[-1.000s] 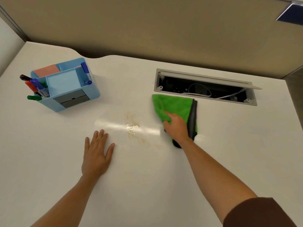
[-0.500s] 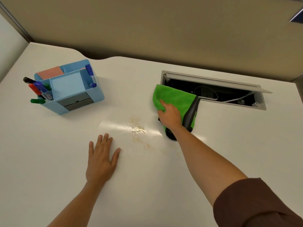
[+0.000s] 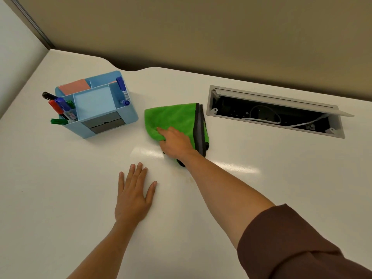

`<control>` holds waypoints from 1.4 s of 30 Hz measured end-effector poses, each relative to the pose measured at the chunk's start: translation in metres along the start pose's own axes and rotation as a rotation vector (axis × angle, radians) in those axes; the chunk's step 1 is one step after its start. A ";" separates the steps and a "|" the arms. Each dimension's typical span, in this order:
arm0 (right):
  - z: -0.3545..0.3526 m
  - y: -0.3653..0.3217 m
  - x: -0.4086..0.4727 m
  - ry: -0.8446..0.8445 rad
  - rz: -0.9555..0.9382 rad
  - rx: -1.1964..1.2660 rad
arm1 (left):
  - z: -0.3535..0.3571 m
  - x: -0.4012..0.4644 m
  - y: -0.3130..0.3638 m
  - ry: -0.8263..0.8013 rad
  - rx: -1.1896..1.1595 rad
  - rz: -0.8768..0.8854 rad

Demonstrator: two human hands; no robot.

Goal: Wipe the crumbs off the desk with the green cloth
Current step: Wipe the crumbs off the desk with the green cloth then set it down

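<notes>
A green cloth with a dark grey edge lies flat on the white desk, between the blue organizer and the cable hatch. My right hand presses down on its near part, fingers curled into the fabric. My left hand rests flat on the desk with fingers spread, holding nothing, a little nearer to me and to the left of the cloth. A faint brownish crumb smear shows beside my right forearm; the rest of the crumb patch is hidden under the cloth and hand.
A blue desk organizer with markers and sticky notes stands at the left. An open cable hatch with white wires is sunk into the desk at the back right. A beige partition wall runs along the desk's far edge.
My right hand has slid the cloth leftward over the spot where the crumbs lay; most of the crumbs are now covered. My left hand has stayed flat in place.
</notes>
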State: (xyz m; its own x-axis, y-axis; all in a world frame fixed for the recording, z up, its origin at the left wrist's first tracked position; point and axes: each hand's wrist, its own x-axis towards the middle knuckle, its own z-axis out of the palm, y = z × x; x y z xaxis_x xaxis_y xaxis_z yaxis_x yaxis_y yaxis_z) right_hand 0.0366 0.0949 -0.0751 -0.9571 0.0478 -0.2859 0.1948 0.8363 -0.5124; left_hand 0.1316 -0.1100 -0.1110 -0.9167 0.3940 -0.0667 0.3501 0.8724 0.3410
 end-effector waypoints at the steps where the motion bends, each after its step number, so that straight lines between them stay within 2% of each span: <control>1: 0.004 -0.003 -0.002 -0.023 -0.027 -0.005 | 0.000 0.000 0.000 0.003 -0.002 0.001; 6: 0.012 -0.005 -0.013 -0.049 -0.097 -0.038 | 0.000 0.000 0.000 0.009 -0.017 0.003; 9: 0.009 0.005 -0.022 -0.009 -0.070 -0.014 | 0.000 0.000 -0.001 0.027 -0.039 0.003; 19: -0.046 0.136 -0.088 0.450 0.414 0.068 | 0.001 -0.001 -0.004 0.004 -0.035 -0.001; 24: -0.048 0.175 -0.148 0.560 0.546 0.038 | 0.001 -0.001 -0.003 -0.005 -0.026 0.001; 32: -0.005 0.138 -0.196 0.521 0.586 0.071 | -0.009 -0.008 0.001 0.061 -0.168 0.036; 37: 0.021 0.089 -0.196 0.411 0.489 0.065 | -0.014 -0.024 -0.017 0.024 -0.102 0.015; 42: 0.046 0.034 -0.183 0.289 0.314 0.038 | -0.011 -0.045 -0.032 -0.010 0.006 -0.019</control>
State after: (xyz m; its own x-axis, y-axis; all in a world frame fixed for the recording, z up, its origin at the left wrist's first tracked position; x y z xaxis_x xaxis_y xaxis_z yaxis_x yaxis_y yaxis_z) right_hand 0.2286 0.0895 -0.0772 -0.8698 0.4524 -0.1967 0.4888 0.7366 -0.4675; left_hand 0.1595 -0.1585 -0.1082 -0.9212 0.3802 -0.0824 0.3339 0.8814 0.3342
